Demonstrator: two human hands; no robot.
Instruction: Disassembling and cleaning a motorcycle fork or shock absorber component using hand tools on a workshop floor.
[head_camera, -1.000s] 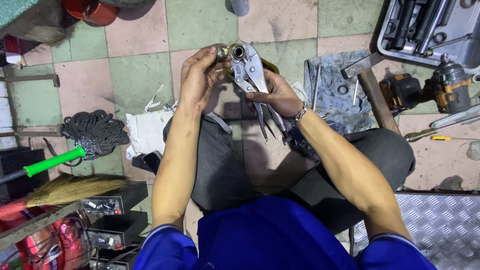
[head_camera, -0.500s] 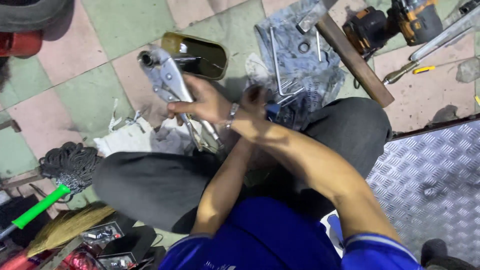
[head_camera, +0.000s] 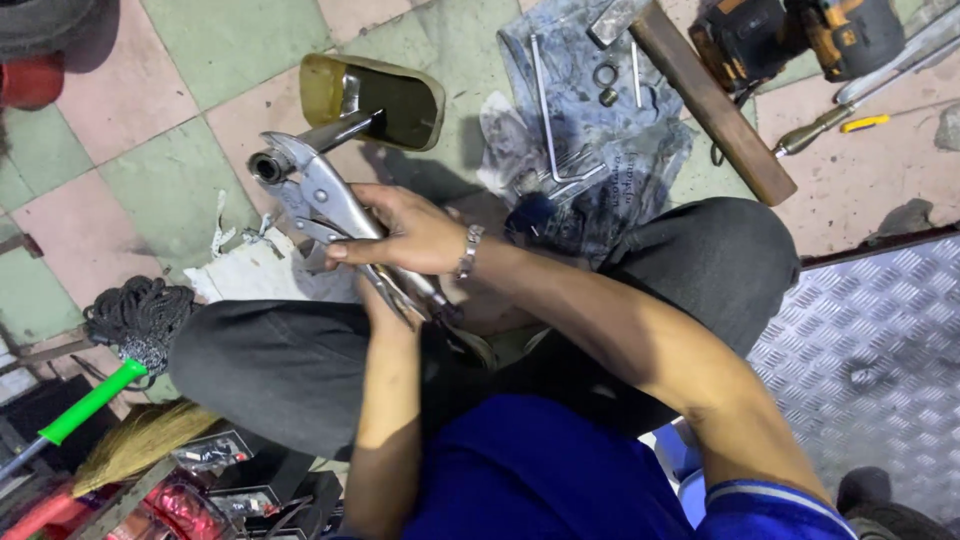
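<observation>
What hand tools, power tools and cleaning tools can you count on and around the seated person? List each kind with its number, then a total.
Locking pliers, gripped by the right hand: 1
Hammer: 1
Cordless power tool: 1
Screwdriver: 1
Straw broom: 1
Green-handled mop: 1
Total: 6

You see one pair of locking pliers (head_camera: 325, 205), one rear-view mirror (head_camera: 372, 100), one wooden-handled hammer (head_camera: 700, 90), one cordless drill (head_camera: 790, 40), one yellow-handled screwdriver (head_camera: 865, 123), one green-handled mop (head_camera: 120, 345), one straw broom (head_camera: 140, 440), two rings (head_camera: 606, 85) on the plastic sheet (head_camera: 600, 140), and your two hands: right hand (head_camera: 415, 235), left hand (head_camera: 375, 295).
</observation>
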